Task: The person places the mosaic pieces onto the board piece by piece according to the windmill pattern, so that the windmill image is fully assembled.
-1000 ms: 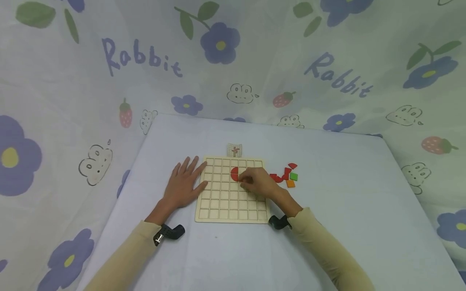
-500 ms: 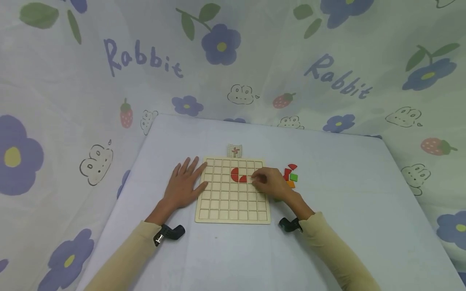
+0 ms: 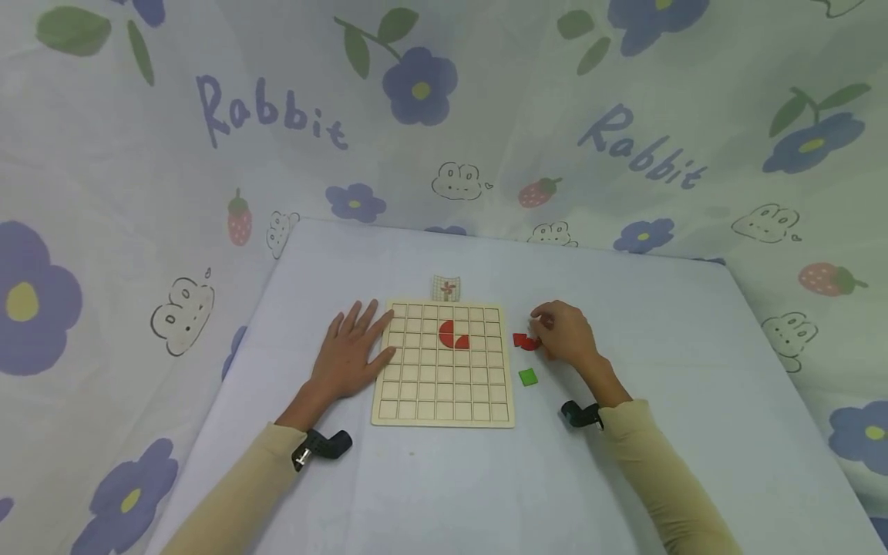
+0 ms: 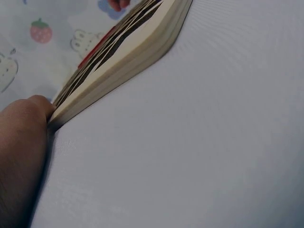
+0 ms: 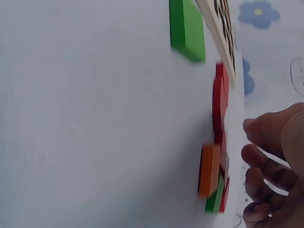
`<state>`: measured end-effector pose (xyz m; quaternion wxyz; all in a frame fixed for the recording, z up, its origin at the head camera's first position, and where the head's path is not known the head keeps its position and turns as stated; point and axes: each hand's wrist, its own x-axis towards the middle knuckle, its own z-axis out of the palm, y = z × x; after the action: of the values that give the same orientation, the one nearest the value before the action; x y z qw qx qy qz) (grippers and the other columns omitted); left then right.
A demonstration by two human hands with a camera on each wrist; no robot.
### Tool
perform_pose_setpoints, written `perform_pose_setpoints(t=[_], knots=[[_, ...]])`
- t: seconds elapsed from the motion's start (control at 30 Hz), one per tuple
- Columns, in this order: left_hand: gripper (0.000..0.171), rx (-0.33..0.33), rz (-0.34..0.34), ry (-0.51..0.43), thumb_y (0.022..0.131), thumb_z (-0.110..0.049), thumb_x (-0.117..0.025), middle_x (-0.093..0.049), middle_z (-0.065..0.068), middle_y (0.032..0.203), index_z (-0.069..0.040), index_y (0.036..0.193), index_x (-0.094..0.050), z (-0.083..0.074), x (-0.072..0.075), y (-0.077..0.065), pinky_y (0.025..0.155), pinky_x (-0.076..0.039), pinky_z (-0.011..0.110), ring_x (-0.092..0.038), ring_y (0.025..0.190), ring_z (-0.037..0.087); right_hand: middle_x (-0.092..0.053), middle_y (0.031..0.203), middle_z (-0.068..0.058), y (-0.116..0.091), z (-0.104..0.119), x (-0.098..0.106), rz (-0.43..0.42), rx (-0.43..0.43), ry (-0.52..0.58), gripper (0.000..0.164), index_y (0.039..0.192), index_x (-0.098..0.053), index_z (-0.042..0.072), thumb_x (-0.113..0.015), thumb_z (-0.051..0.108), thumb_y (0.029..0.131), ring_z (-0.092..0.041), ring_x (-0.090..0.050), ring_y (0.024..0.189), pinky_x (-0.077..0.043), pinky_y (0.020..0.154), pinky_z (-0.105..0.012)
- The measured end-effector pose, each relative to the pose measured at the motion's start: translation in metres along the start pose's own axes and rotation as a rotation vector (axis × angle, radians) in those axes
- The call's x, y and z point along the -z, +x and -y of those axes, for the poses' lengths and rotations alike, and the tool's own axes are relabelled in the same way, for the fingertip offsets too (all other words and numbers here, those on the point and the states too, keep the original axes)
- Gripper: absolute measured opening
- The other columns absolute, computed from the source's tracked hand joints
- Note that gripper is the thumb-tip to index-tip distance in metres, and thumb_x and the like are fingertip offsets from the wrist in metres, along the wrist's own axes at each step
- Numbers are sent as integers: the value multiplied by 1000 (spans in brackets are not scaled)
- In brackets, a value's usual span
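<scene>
My left hand (image 3: 351, 351) lies flat with fingers spread at the left edge of a pale wooden grid board (image 3: 446, 374), fingertips and thumb touching its rim. Red rounded pieces (image 3: 447, 334) sit in cells at the board's upper middle. Right of the board, my right hand (image 3: 567, 333) hovers above several small loose tiles, fingers bent. Nothing shows between thumb and fingers in the right wrist view. Beneath and beside it there are red pieces (image 5: 219, 102), an orange tile (image 5: 209, 171) and a green tile (image 5: 216, 195). In the head view the hand hides some of these.
A small card (image 3: 446, 288) with a grid and a pinwheel-like picture stands behind the board's far edge. Another green tile (image 3: 528, 377) lies close to the board's right side. White cloth (image 3: 444, 493) covers the table, with a printed curtain (image 3: 486, 92) behind.
My right hand has moved right, away from the board to the loose tiles. The red pieces on the board and the green tile beside it have come into view. My left hand stays put.
</scene>
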<state>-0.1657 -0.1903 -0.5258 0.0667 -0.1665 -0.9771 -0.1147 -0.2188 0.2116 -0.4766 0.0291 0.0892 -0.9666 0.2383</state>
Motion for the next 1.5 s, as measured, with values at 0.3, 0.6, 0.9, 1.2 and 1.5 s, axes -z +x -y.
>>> perform_pose_setpoints(t=[0.3, 0.6, 0.9, 1.2, 1.5], knots=[[70, -7, 4, -4, 98, -61, -37, -18, 9, 162, -24, 157, -29, 0, 0, 0, 117, -5, 53, -8, 148, 33, -59, 109, -21, -3, -27, 12, 13, -123, -46, 25, 112, -72, -1, -65, 14, 94, -36, -54, 100, -52, 82, -50], [70, -1, 1, -6, 98, -60, -38, -19, 10, 162, -24, 157, -29, -1, -1, 0, 117, -6, 54, -9, 148, 33, -62, 99, -19, 3, -33, 17, 36, -125, 39, 20, 105, -67, -3, -69, 12, 93, -33, -56, 89, -53, 79, -46], [70, -5, -11, -7, 97, -59, -40, -21, 11, 161, -23, 156, -30, -2, 1, -1, 117, -8, 55, -11, 148, 35, -69, 92, -17, -3, -18, 5, -108, -81, 120, 18, 105, -71, -3, -70, 8, 91, -29, -61, 80, -55, 64, -37], [70, 11, 10, -1, 98, -60, -39, -18, 8, 163, -24, 157, -28, -1, 1, -2, 117, -6, 54, -7, 149, 33, -66, 94, -8, -6, 3, -9, -161, -62, 207, 12, 98, -73, 3, -71, 12, 90, -24, -63, 82, -51, 46, -30], [70, -3, -12, -11, 97, -60, -39, -20, 11, 162, -22, 156, -30, -1, 1, -2, 116, -8, 56, -10, 148, 35, -71, 88, -9, -9, 47, -13, -90, -39, 341, 14, 96, -74, 1, -74, 12, 87, -22, -62, 72, -52, 52, -34]])
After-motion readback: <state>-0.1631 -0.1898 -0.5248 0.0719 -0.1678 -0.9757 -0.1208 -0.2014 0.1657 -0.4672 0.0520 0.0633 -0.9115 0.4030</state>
